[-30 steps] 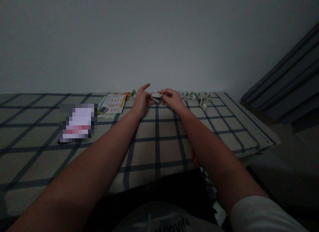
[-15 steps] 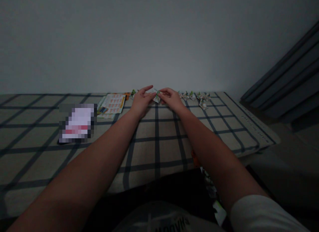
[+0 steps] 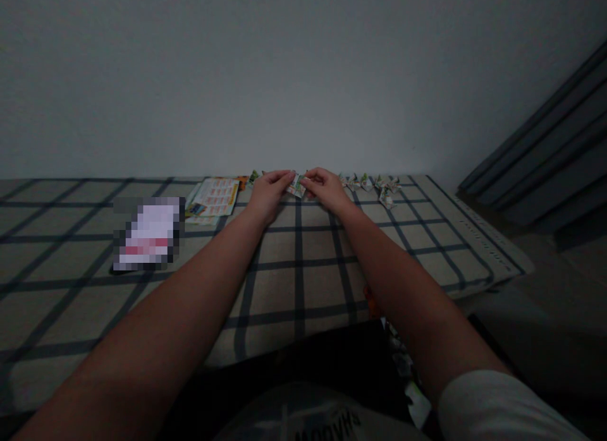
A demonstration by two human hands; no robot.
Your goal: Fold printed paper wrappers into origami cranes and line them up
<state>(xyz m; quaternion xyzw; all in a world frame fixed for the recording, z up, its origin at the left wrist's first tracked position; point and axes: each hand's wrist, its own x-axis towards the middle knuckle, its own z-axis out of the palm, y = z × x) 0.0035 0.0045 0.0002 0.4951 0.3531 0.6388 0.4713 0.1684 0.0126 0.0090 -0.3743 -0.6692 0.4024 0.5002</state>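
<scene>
Head view gives me the main hazard: the small printed paper (image 3: 296,186) may tear or crease off line if the left hand (image 3: 266,193) and the right hand (image 3: 328,188) pull unevenly, as the sheet appears thin. A wide sweep of the right hand could also scatter the folded pieces (image 3: 365,182) just beside it. From my remote station, I read the fingers of both hands as pinching the paper, which lies between them, over the checked cloth (image 3: 277,248); I cannot confirm contact with the cloth.
</scene>
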